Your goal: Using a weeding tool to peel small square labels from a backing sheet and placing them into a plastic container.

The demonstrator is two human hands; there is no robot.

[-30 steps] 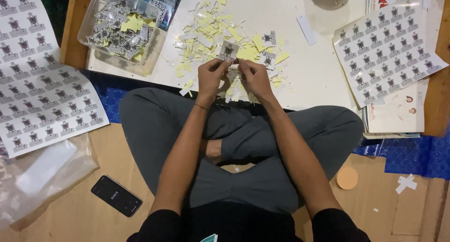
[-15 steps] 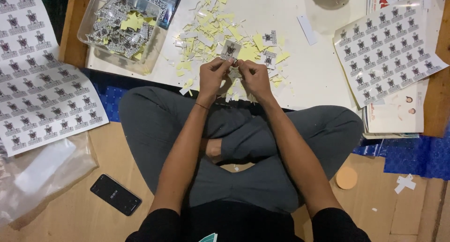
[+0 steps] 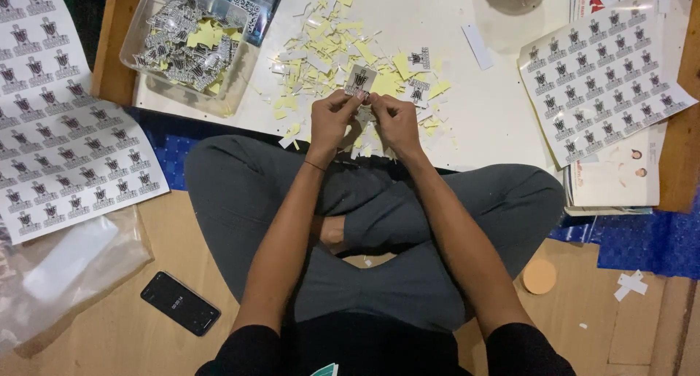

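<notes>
1 sticker (image 3: 360, 79) is pinched by both the left hand (image 3: 332, 119) and right hand (image 3: 394, 121); tub (image 3: 149, 84) partly filled, 2 sheets (image 3: 62, 121) left uncut.

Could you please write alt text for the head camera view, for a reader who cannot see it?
A person sitting cross-legged holds a small sticker between the left hand and right hand, above a pile of yellow and white paper scraps on a white board. A clear tub of cut stickers sits left; printed sticker sheets lie on both sides.
</notes>
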